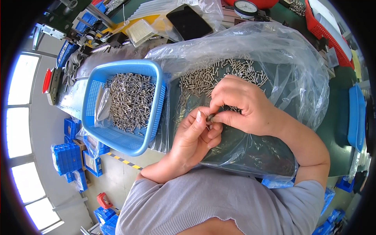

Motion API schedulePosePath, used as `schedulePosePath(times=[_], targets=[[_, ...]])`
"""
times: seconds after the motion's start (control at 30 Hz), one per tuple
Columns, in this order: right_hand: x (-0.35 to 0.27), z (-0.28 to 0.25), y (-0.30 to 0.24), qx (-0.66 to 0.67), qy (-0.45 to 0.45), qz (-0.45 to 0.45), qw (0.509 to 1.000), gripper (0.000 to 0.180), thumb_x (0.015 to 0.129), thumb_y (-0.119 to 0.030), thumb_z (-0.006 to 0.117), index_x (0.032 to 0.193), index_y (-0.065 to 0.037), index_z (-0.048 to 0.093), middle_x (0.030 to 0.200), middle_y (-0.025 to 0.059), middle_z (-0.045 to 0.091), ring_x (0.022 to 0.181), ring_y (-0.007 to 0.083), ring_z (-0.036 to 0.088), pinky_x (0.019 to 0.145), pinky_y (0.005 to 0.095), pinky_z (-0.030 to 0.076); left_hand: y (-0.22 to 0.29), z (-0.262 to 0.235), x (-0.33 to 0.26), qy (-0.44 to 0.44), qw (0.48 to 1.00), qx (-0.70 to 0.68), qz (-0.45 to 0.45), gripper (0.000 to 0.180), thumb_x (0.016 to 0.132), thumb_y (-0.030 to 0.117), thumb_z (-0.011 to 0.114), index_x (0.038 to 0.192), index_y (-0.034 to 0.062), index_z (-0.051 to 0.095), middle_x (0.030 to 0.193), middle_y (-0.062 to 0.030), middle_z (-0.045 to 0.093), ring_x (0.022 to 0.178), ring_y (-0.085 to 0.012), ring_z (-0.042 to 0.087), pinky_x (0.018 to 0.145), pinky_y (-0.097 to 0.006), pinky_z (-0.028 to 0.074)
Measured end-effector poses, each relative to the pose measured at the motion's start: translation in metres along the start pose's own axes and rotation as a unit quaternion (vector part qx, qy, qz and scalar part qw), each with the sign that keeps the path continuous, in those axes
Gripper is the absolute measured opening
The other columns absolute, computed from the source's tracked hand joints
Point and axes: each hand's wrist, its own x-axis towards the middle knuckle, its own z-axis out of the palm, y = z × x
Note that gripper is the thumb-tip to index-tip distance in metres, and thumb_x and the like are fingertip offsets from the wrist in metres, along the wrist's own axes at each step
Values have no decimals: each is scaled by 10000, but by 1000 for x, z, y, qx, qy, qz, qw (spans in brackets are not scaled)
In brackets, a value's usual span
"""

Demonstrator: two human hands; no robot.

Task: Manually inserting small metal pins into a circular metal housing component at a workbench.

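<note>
My two hands meet over a clear plastic bag spread on the green table. Between the thumb and fingertips of my right hand a small dark metal piece with a rounded outline is pinched. My left hand closes its curled fingers on the same piece from below, thumb up; its exact kind is too small to tell. Behind my hands a heap of small metal pins lies on the bag, partly covered by my right hand. To the left stands a blue plastic basket holding many similar pins.
A small clear bag sits inside the basket. Farther back are a black phone, a dial gauge and a red basket. A blue tray stands at the right edge. Blue crates are on the floor at left.
</note>
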Motion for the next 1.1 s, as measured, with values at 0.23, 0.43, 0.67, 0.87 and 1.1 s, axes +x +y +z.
schedulePosePath(times=[0.23, 0.43, 0.67, 0.87, 1.1], targets=[[1, -2, -3, 2, 21, 2, 1000, 175, 692, -45, 735, 819, -70, 617, 840, 47, 576, 817, 223, 566, 712, 329, 460, -3, -2, 0, 9, 999, -7, 36, 265, 960, 276, 518, 1149, 90, 525, 913, -31, 550, 768, -111, 466, 633, -247, 379], [2, -10, 7, -17, 40, 49, 998, 69, 761, -48, 674, 811, -37, 628, 779, 54, 586, 784, 225, 564, 691, 330, 457, -1, -1, 3, -8, 998, -16, 55, 270, 994, 249, 434, 1148, 36, 497, 1011, -87, 496, 808, -137, 444, 649, -251, 388], [-5, -5, 12, -173, -7, 40, 984, 158, 665, -63, 719, 801, -54, 638, 789, 54, 567, 788, 256, 545, 680, 370, 463, -1, -4, 3, -19, 997, -44, 55, 271, 994, 256, 428, 1144, 39, 486, 984, -91, 475, 778, -140, 417, 637, -253, 380], [-6, 7, 14, -244, 16, 48, 968, 100, 667, -110, 701, 745, -82, 646, 776, 47, 543, 822, 241, 537, 714, 361, 468, -1, -3, 3, -22, 997, -43, 54, 270, 991, 263, 434, 1134, 40, 485, 981, -92, 474, 778, -142, 415, 640, -256, 377], [-6, 8, 15, -231, 3, 37, 972, 107, 682, -107, 694, 717, -66, 601, 767, 53, 537, 782, 257, 522, 681, 367, 446, -2, -2, 2, -19, 998, -16, 59, 234, 985, 254, 457, 1122, 70, 500, 987, -82, 482, 778, -130, 413, 639, -251, 374]])
